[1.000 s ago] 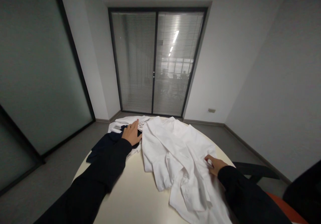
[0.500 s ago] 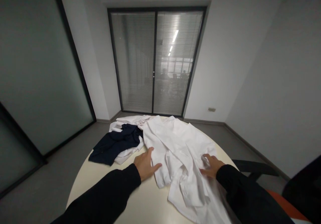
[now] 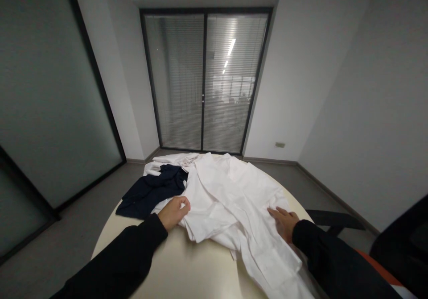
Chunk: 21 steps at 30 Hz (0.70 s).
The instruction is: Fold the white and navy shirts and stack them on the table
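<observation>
A white shirt-like garment [image 3: 230, 192] lies spread with loose folds over the round table, its lower part hanging toward me on the right. My left hand [image 3: 174, 211] is closed on its left edge, with thumb and forefinger pinching the cloth. My right hand [image 3: 284, 222] rests at the garment's right side, fingers stretched out against the fabric; its thumb is hidden. Beside my left hand, a dark navy garment [image 3: 152, 191] lies crumpled on other pale cloth [image 3: 152, 169], partly covered by the white garment.
The cream round table [image 3: 187, 272] has a curved edge on both sides. A chair with a dark armrest [image 3: 334, 220] and an orange seat [image 3: 377, 267] stands close on the right. Frosted glass panels [image 3: 60, 98] are at left, a window with blinds [image 3: 203, 85] ahead.
My left hand has moved left and closed on the garment's edge, drawing the cloth out wider to the left. My right hand stays near the same spot, its fingers closer together.
</observation>
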Tool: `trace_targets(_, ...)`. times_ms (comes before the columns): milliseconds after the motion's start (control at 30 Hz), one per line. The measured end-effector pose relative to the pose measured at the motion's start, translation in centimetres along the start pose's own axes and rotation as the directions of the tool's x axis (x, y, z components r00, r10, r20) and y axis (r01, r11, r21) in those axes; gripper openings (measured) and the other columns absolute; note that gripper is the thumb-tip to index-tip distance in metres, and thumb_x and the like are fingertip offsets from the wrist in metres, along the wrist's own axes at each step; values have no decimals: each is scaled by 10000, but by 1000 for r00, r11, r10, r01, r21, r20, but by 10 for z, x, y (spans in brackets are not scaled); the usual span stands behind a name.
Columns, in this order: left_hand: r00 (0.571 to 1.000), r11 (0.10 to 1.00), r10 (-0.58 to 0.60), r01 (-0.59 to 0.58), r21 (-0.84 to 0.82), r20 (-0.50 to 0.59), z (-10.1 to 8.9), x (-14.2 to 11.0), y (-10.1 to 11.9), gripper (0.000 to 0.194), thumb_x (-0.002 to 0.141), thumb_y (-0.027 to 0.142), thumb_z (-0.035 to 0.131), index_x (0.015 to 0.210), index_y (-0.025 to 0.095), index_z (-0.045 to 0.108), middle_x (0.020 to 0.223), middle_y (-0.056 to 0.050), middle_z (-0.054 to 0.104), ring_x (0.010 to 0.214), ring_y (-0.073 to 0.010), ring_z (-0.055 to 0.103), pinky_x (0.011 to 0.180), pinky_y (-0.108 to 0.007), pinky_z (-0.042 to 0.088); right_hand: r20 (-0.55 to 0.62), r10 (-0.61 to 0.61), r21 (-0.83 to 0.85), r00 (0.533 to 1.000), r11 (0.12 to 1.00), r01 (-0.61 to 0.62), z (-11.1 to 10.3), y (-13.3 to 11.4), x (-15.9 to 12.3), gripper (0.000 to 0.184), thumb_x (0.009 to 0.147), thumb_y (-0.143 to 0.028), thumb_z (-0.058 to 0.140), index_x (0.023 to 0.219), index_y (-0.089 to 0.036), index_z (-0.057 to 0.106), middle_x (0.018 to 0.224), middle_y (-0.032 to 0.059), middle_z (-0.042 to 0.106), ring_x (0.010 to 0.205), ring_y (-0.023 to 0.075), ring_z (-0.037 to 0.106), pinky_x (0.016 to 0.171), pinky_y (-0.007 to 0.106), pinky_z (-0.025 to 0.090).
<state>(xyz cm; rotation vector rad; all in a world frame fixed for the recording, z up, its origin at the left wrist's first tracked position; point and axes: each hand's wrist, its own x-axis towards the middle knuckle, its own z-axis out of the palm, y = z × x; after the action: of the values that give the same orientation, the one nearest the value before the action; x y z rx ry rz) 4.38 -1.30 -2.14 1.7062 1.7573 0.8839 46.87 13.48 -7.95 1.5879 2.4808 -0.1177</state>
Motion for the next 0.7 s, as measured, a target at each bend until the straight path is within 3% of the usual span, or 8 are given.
trace_targets(100, 998, 980, 3, 10, 197, -66, -4, -7, -6, 249, 808, 402, 505, 828, 183, 620, 601, 27, 497, 586, -166, 495, 616, -276, 389, 32, -23, 20, 999, 1000, 22, -6, -10, -3, 781, 615, -178, 655, 1380, -203, 496, 1440, 158, 482, 1394, 370, 338, 1067, 525, 339)
trace_targets(167, 990, 974, 119, -101, 203, -81, -2, -14, -7, 325, 818, 426, 541, 1024, 189, 624, 808, -26, 623, 770, -206, 594, 764, -309, 450, -41, -35, 58, 999, 998, 38, -8, -18, -5, 612, 697, -211, 611, 1308, -201, 570, 1408, 147, 520, 1371, 340, 387, 1069, 493, 361)
trace_targets(267, 956, 955, 288, -290, 53, 54, 5, -23, -12, 731, 706, 403, 702, 1363, 193, 459, 1309, -112, 566, 1186, -282, 532, 1030, -366, 389, -135, -72, 131, 988, 987, 90, -12, -27, -10, 436, 800, -271, 522, 1216, -210, 641, 1405, 127, 531, 1360, 289, 416, 1097, 457, 349)
trace_targets(333, 947, 956, 289, -293, 7, 137, 11, -26, -15, 970, 610, 358, 789, 1459, 187, 352, 1445, -132, 464, 1306, -312, 441, 1108, -399, 325, -124, -124, 170, 984, 975, 144, -16, -31, -15, 466, 795, -306, 526, 1239, -213, 635, 1402, 123, 536, 1362, 288, 413, 1116, 459, 330)
trace_targets(433, 954, 966, 258, -255, -40, 151, 15, -24, -15, 846, 677, 316, 747, 1439, 187, 402, 1444, -124, 479, 1320, -292, 441, 1135, -415, 296, -75, -166, 200, 983, 964, 178, -21, -36, -22, 605, 742, -327, 576, 1337, -219, 571, 1406, 129, 532, 1365, 338, 398, 1135, 519, 285)
trace_targets(567, 984, 951, 178, -165, -263, 27, 2, -10, -4, 520, 753, 373, 686, 1227, 177, 604, 1272, -115, 622, 1203, -283, 550, 1083, -420, 362, -53, -188, 187, 981, 963, 194, -24, -41, -29, 728, 725, -332, 597, 1434, -236, 463, 1485, 114, 438, 1413, 398, 284, 1125, 621, 226)
trace_targets(633, 999, 902, 53, -42, -430, 12, -9, -2, 1, 568, 724, 458, 708, 1198, 159, 615, 1184, -128, 664, 1112, -298, 609, 1010, -431, 432, -37, -131, 183, 991, 974, 136, -23, -43, -30, 747, 741, -342, 584, 1464, -253, 415, 1528, 116, 366, 1410, 438, 260, 1066, 684, 268)
trace_targets(700, 995, 838, -71, 99, -537, 72, -17, 2, 0, 689, 681, 538, 729, 1232, 149, 588, 1119, -138, 687, 1034, -305, 648, 933, -436, 484, -6, -48, 178, 999, 983, 48, -21, -44, -31, 778, 743, -366, 588, 1485, -275, 369, 1569, 123, 269, 1394, 500, 238, 972, 748, 318)
